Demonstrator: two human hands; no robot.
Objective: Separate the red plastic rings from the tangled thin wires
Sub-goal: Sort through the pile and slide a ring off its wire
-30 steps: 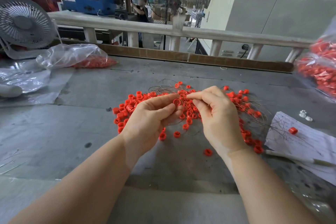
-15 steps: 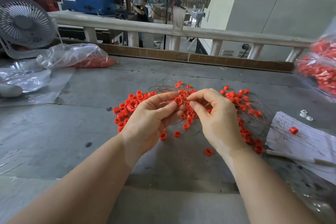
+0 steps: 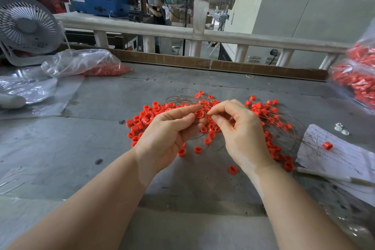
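Observation:
Many small red plastic rings [image 3: 142, 121] lie scattered on the grey table [image 3: 60, 158], mixed with tangled thin wires [image 3: 292, 128] that spread to the right. My left hand [image 3: 168, 134] pinches one red ring [image 3: 199, 113] between thumb and fingers just above the pile. My right hand [image 3: 241, 134] is close beside it, its thumb and forefinger pinching a thin wire at that ring. Both hands hide the middle of the pile.
A clear bag of red rings [image 3: 95, 66] lies at the back left near a white fan [image 3: 26, 26]. Another bag of red parts [image 3: 357, 81] stands at the right edge. Paper sheets [image 3: 341, 158] with one red ring [image 3: 327, 145] lie to the right. A railing [image 3: 223, 36] borders the far side.
My right hand's fingers have drawn back a little from the ring, leaving a small gap. The left hand keeps the ring in nearly the same place.

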